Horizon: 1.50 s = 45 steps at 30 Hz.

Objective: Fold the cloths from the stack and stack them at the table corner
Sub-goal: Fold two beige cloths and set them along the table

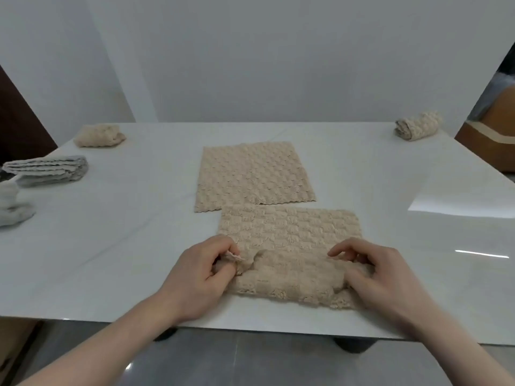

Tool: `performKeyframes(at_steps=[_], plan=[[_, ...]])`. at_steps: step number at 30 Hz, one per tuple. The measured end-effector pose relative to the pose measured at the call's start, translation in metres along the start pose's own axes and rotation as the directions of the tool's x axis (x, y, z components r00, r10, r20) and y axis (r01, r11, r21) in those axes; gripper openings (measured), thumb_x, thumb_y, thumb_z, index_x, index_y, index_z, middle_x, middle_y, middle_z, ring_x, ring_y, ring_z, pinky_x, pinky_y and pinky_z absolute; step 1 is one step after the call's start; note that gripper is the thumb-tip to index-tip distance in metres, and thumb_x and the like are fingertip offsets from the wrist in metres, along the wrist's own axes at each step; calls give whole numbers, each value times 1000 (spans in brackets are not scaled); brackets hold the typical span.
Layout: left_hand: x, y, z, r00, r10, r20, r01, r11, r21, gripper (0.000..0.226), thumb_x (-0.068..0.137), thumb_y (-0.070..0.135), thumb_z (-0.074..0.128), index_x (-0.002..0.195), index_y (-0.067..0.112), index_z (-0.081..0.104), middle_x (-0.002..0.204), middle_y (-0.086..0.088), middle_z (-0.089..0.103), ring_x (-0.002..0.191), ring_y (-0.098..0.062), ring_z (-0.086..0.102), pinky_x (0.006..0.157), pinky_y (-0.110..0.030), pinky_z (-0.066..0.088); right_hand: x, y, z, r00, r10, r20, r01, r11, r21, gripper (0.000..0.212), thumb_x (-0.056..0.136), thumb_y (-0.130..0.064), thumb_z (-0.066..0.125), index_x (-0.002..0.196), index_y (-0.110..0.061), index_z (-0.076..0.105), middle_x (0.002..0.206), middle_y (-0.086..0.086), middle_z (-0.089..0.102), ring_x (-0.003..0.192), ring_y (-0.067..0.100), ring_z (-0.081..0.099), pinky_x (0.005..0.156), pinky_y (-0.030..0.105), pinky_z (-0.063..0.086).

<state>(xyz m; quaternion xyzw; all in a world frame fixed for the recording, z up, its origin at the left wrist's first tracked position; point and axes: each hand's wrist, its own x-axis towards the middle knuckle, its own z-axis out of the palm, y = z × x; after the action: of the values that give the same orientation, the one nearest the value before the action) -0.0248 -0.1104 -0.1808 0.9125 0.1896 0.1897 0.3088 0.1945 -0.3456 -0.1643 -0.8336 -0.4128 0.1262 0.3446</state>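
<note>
Hands, left point(203, 277) and right point(381, 280), pinch the near beige cloth's point(289, 240) rolled edge.

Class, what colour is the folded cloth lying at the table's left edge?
Grey and white folded cloth, seen best in the head view.

a plain indoor room, its kind unclear: bare pale walls point(250, 51), glossy white table point(111, 246), grey tiled floor point(250, 363), cardboard boxes point(490, 135) at the right.
</note>
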Motion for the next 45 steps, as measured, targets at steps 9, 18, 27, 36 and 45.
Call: performKeyframes(at_steps=[9,18,27,36,45], plan=[[-20,27,-23,992,-95,-85,91,995,-48,27,103,14,47,79,25,45,57,10,45,58,-11,39,61,-36,32,-43,-8,-23,992,15,-122,0,992,129,22,86,-16,69,90,-38,72,78,-5,69,72,17,61,71,36,51],[-53,53,-37,997,-81,-20,79,994,-78,23,105,20,46,83,15,43,61,4,44,59,-12,37,61,-36,33,-70,-25,-41,986,-47,-158,65,992,110,12,93,-31,71,99,-41,71,94,-13,68,63,8,57,61,14,43],[-50,43,-41,985,-170,-33,163,977,-139,19,103,24,50,86,17,49,63,3,48,60,-13,40,62,-35,34,-49,-24,-36,974,-42,-224,77,986,149,16,89,-33,77,102,-41,71,97,-7,69,66,8,61,70,23,48],[-10,28,-38,950,-268,-161,247,959,-139,19,101,29,54,86,17,54,71,2,59,67,-18,52,68,-37,41,12,-16,-30,947,41,-320,1,991,130,23,88,-32,77,108,-36,68,77,0,59,69,14,55,66,28,40],[22,17,-26,910,-377,-174,377,926,-30,17,97,29,49,84,18,51,78,0,63,72,-21,58,66,-36,45,48,-13,-16,952,139,-272,-116,988,99,23,90,-31,75,111,-31,66,95,-1,66,87,18,63,79,32,44]])
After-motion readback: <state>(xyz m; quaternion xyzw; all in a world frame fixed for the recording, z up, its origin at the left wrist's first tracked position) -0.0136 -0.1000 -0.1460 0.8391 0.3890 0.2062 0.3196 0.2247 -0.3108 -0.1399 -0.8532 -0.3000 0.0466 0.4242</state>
